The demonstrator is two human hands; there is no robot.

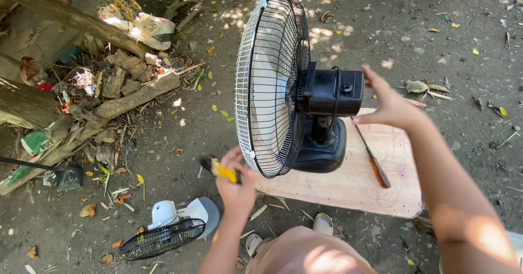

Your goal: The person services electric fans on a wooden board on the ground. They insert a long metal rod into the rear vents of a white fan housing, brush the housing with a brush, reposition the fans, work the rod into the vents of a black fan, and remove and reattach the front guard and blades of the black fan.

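The left hand (235, 182) grips a yellow-handled tool (222, 170) at the fan guard's (271, 83) six o'clock rim. The right hand (388, 104), fingers spread, steadies the black motor housing (333, 92) at three o'clock. On the narrow wooden board (354, 178), the desk fan may tip if pushed.
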